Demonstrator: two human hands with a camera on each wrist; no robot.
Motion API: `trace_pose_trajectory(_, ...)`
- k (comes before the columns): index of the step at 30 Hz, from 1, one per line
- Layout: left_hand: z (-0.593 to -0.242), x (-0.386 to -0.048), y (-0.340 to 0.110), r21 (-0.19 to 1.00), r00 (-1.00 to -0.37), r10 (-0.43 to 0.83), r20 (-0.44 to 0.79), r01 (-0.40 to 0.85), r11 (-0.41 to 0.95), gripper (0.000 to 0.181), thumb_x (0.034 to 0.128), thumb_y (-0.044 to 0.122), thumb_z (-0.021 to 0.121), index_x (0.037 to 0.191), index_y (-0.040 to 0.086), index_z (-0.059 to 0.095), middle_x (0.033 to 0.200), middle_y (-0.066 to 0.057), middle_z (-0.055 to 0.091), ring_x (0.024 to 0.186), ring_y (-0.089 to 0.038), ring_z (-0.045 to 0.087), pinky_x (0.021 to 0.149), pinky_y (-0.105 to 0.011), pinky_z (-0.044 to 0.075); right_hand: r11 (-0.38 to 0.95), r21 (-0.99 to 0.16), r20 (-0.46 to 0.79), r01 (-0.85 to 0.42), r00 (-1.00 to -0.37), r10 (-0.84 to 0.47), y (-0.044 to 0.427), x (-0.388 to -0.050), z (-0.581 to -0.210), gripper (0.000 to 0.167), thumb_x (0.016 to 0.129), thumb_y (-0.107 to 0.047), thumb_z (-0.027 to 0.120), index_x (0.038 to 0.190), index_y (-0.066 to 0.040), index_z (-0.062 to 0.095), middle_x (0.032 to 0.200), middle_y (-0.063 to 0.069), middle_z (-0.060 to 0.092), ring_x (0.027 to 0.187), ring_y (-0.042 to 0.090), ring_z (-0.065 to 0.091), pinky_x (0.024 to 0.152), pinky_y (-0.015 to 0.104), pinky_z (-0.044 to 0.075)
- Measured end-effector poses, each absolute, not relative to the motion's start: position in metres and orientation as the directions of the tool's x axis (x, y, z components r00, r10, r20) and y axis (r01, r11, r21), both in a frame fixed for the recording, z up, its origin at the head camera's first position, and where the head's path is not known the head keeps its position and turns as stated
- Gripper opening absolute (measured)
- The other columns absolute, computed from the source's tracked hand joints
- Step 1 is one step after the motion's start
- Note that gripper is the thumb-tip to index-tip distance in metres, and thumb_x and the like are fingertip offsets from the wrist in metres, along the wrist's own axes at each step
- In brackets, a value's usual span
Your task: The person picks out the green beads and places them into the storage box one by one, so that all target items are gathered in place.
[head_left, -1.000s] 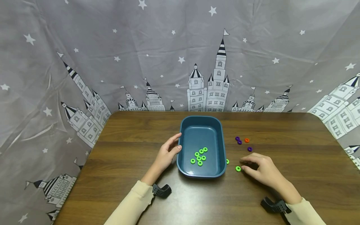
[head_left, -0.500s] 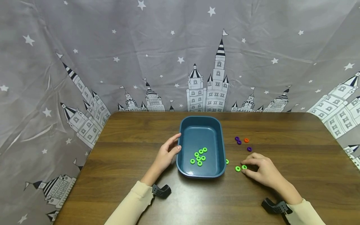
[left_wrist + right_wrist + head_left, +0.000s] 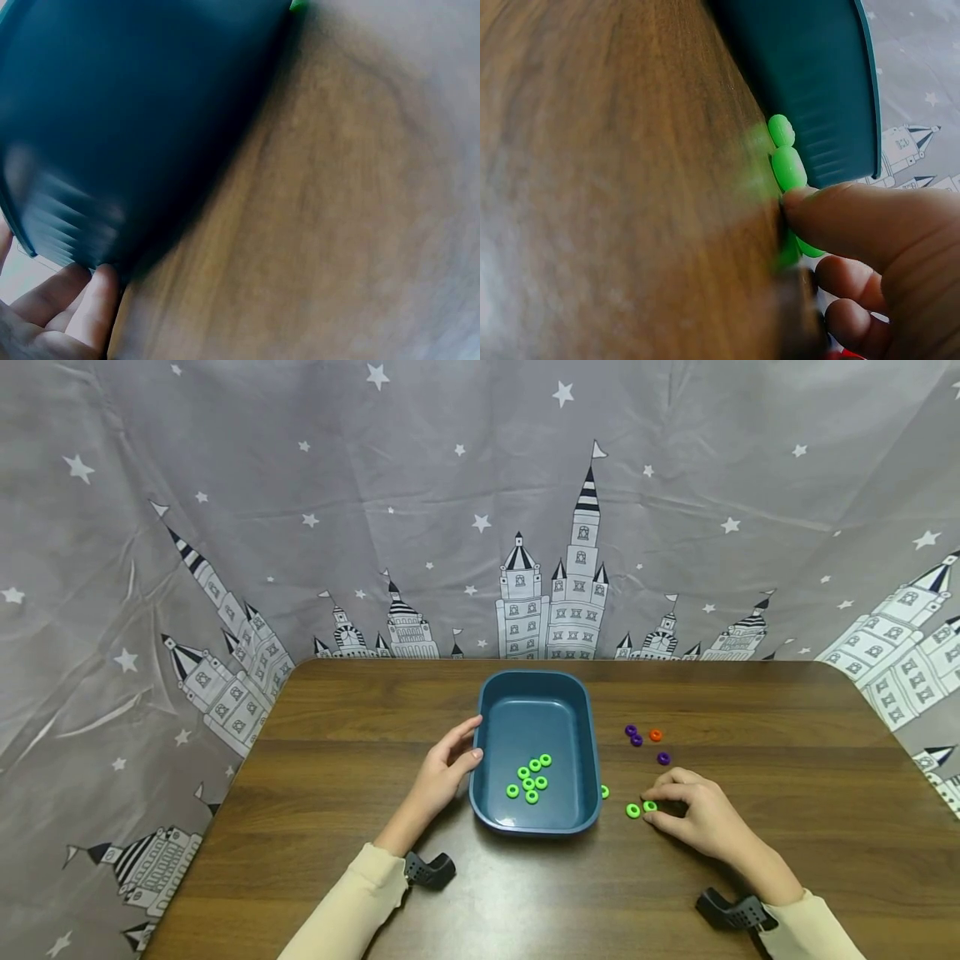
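My left hand [image 3: 442,775] touches the left outer wall of a dark blue plastic bin [image 3: 482,693] with fingertips and thumb. Several small green rings [image 3: 528,784] lie inside the bin, towards its near end. To the right of the bin, my right hand [image 3: 699,810] pinches a green ring [image 3: 650,807] at table level between thumb and forefinger. In the right wrist view the thumb partly covers this green ring [image 3: 810,247]. Another green ring [image 3: 633,811] lies just left of it. A further green ring [image 3: 605,792] sits by the bin's right wall, partly hidden.
Behind the right hand lie purple rings [image 3: 663,758] and an orange ring [image 3: 656,736] on the wooden table [image 3: 360,727]. A grey curtain [image 3: 420,485] with printed castles and stars hangs behind the table. Each wrist wears a black camera mount [image 3: 431,870].
My right fingertips have closed on a green ring that was hidden under the hand one second ago. The left hand and bin have stayed in place.
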State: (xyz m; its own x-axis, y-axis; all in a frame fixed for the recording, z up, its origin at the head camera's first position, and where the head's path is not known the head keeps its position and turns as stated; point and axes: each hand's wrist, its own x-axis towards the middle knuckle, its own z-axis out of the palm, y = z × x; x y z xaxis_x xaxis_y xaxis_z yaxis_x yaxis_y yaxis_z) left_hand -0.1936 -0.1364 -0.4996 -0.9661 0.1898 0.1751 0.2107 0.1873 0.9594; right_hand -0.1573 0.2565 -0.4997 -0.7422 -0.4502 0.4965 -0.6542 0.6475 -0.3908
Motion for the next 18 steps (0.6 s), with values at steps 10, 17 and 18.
trace_pose_trajectory(10,-0.4989,-0.194,-0.1369,0.961,-0.967,0.189,0.172,0.207,0.185,0.051,0.1004,0.009,0.059,0.151,0.006,0.048,0.149,-0.024,0.054,0.133,-0.042,0.057,0.104,-0.036,0.051,0.654,-0.403,0.508,-0.64,-0.751,-0.421,0.2548,-0.1605,-0.5001,0.023,0.069,-0.003,0.088,0.088,-0.012,0.08,0.086,-0.008,0.071,0.077,0.002,0.063,0.069,0.012,0.046)
trace_pose_trajectory(17,-0.5003,-0.1937,-0.1363,0.962,-0.966,0.191,0.174,0.209,0.178,0.051,0.1004,0.008,0.059,0.151,0.005,0.048,0.15,-0.024,0.053,0.132,-0.042,0.057,0.101,-0.026,0.049,0.662,-0.381,0.518,-0.646,-0.742,-0.425,0.2541,-0.1628,-0.4956,0.027,0.069,-0.001,0.088,0.093,-0.013,0.079,0.087,-0.003,0.076,0.076,0.002,0.063,0.068,0.012,0.046)
trace_pose_trajectory(18,-0.4998,-0.1933,-0.1361,0.962,-0.966,0.192,0.173,0.207,0.177,0.051,0.1005,0.008,0.058,0.151,0.005,0.048,0.15,-0.024,0.053,0.132,-0.042,0.057,0.101,-0.026,0.049,0.666,-0.377,0.517,-0.643,-0.743,-0.424,0.254,-0.163,-0.495,0.028,0.07,-0.002,0.087,0.093,-0.013,0.079,0.087,-0.003,0.076,0.076,0.002,0.063,0.069,0.012,0.046)
